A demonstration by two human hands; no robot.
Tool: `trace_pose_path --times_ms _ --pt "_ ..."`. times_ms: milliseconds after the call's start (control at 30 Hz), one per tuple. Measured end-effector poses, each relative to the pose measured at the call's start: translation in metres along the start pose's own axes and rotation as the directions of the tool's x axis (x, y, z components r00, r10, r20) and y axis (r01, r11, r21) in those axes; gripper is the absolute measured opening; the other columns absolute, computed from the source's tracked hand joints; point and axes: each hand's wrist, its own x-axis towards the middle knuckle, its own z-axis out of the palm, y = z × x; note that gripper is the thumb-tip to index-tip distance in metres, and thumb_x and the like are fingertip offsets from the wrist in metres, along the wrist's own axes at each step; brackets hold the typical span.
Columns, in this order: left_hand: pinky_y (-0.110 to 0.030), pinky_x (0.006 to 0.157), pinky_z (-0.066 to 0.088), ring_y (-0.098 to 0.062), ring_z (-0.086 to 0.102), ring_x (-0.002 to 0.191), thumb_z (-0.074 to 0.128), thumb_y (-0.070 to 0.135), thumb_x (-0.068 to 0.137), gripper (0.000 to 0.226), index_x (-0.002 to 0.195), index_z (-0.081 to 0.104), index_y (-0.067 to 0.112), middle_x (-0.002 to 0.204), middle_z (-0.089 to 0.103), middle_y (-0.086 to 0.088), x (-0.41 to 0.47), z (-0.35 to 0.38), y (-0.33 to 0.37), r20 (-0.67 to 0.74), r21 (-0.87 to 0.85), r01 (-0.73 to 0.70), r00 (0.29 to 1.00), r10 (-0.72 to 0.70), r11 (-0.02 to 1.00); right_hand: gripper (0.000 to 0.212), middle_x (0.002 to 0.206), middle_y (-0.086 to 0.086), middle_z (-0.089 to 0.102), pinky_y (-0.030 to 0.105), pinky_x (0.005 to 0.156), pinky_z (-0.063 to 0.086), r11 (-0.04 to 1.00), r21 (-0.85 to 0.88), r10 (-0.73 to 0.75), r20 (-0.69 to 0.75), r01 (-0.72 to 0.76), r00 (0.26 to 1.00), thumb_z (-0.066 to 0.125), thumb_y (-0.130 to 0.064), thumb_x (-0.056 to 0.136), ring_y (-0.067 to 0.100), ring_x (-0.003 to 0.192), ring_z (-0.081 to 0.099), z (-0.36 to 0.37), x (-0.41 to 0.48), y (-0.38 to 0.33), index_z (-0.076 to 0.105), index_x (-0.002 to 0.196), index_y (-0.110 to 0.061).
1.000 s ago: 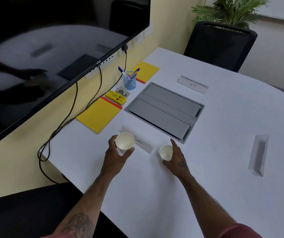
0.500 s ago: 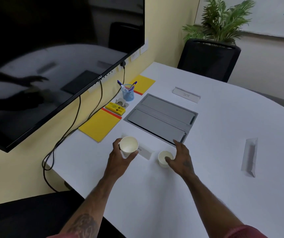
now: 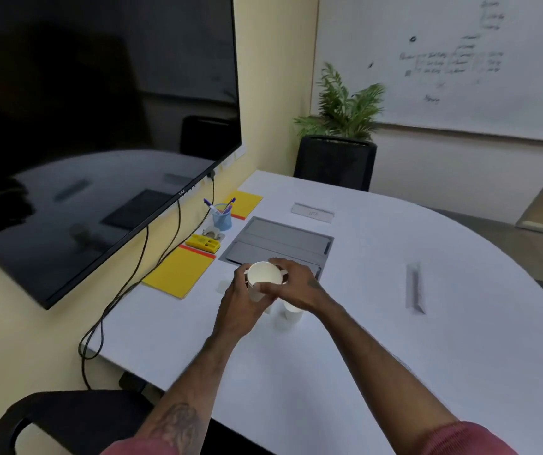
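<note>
I hold a white paper cup above the white table, its open mouth facing me. My left hand grips it from the left and below. From the right, my right hand reaches in with its thumb at the near rim and its fingers behind the cup. A second white paper cup stands upright on the table just under my right wrist, partly hidden by it.
A grey hatch panel lies in the table behind my hands. Two yellow pads, a yellow box and a blue pen pot sit near the wall-mounted screen. Clear name holders lie to the right, and black chairs stand around.
My left hand lifted its cup higher and to the right. My right hand left the cup standing on the table and took hold of the raised cup. The view tilted upward.
</note>
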Motion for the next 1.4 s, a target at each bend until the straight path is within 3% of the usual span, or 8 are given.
trace_pose_path --times_ms 67,167,267,500,633,800,1100,1400 --pt "-0.043 0.091 0.054 -0.024 0.055 0.118 0.082 0.044 0.074 0.085 0.141 0.032 0.027 0.134 0.055 -0.002 -0.013 -0.002 0.008 0.019 0.008 -0.019 1.0 0.019 1.0 0.08 0.134 -0.006 0.059 0.026 0.092 0.045 0.999 -0.05 0.009 -0.007 -0.009 1.0 0.082 -0.054 0.066 0.014 0.115 0.056 -0.005 -0.016 -0.008 0.056 0.135 -0.025" --pt "-0.043 0.093 0.053 -0.021 0.054 0.119 0.083 0.044 0.072 0.085 0.14 0.034 0.029 0.133 0.057 0.001 -0.029 0.0 0.018 0.036 -0.018 -0.046 0.998 0.046 0.999 0.066 0.121 -0.006 0.065 0.029 0.089 0.051 0.997 -0.075 -0.01 -0.024 0.008 1.0 0.085 -0.046 0.065 0.014 0.106 0.059 -0.018 -0.04 -0.019 0.062 0.124 -0.026" --pt "-0.038 0.092 0.052 -0.017 0.054 0.116 0.084 0.041 0.071 0.083 0.139 0.038 0.032 0.13 0.057 0.006 -0.038 0.007 0.034 0.073 -0.071 -0.05 0.996 0.055 0.996 0.06 0.11 -0.008 0.068 0.034 0.088 0.054 0.993 -0.112 -0.048 -0.064 0.041 0.997 0.082 -0.05 0.062 0.012 0.099 0.061 -0.036 -0.064 -0.026 0.066 0.115 -0.026" --pt "-0.026 0.079 0.049 -0.014 0.06 0.105 0.082 0.041 0.074 0.066 0.129 0.049 0.026 0.118 0.063 0.008 -0.046 0.064 0.103 0.231 -0.143 -0.108 0.963 0.139 0.984 0.066 0.121 -0.003 0.063 0.028 0.086 0.052 0.986 -0.164 -0.018 -0.259 -0.025 0.966 0.082 -0.05 0.068 0.014 0.105 0.058 -0.108 -0.118 -0.001 0.061 0.124 -0.021" --pt "-0.022 0.073 0.046 -0.012 0.059 0.101 0.078 0.049 0.076 0.065 0.128 0.048 0.026 0.115 0.062 0.009 -0.064 0.12 0.154 0.312 -0.158 -0.186 0.922 0.228 0.97 0.072 0.128 -0.003 0.061 0.027 0.09 0.05 0.992 -0.09 0.043 -0.419 -0.089 0.907 0.082 -0.053 0.07 0.015 0.11 0.057 -0.165 -0.165 0.027 0.058 0.13 -0.02" --pt "-0.024 0.069 0.047 -0.012 0.06 0.097 0.074 0.055 0.078 0.059 0.122 0.049 0.023 0.109 0.063 0.007 -0.104 0.205 0.222 0.395 -0.197 -0.249 0.865 0.31 0.948 0.068 0.119 -0.012 0.064 0.014 0.076 0.044 0.99 0.042 0.133 -0.542 -0.131 0.83 0.081 -0.058 0.068 0.008 0.106 0.058 -0.242 -0.243 0.064 0.061 0.125 -0.026" --pt "-0.025 0.076 0.05 -0.013 0.062 0.102 0.075 0.038 0.08 0.053 0.125 0.051 0.024 0.114 0.066 0.007 -0.182 0.359 0.342 0.492 -0.297 -0.313 0.76 0.425 0.902 0.064 0.116 -0.016 0.064 0.026 0.09 0.051 0.944 0.29 0.299 -0.55 -0.157 0.78 0.091 -0.037 0.062 0.004 0.11 0.057 -0.374 -0.383 0.156 0.061 0.119 -0.035" --pt "-0.017 0.076 0.046 -0.002 0.06 0.099 0.073 0.057 0.078 0.058 0.124 0.05 0.029 0.11 0.063 0.015 -0.247 0.465 0.435 0.561 -0.392 -0.377 0.625 0.543 0.839 0.062 0.113 -0.013 0.069 0.033 0.097 0.05 0.932 0.335 0.344 -0.69 -0.141 0.637 0.089 -0.042 0.061 0.004 0.111 0.061 -0.483 -0.482 0.212 0.061 0.116 -0.032"
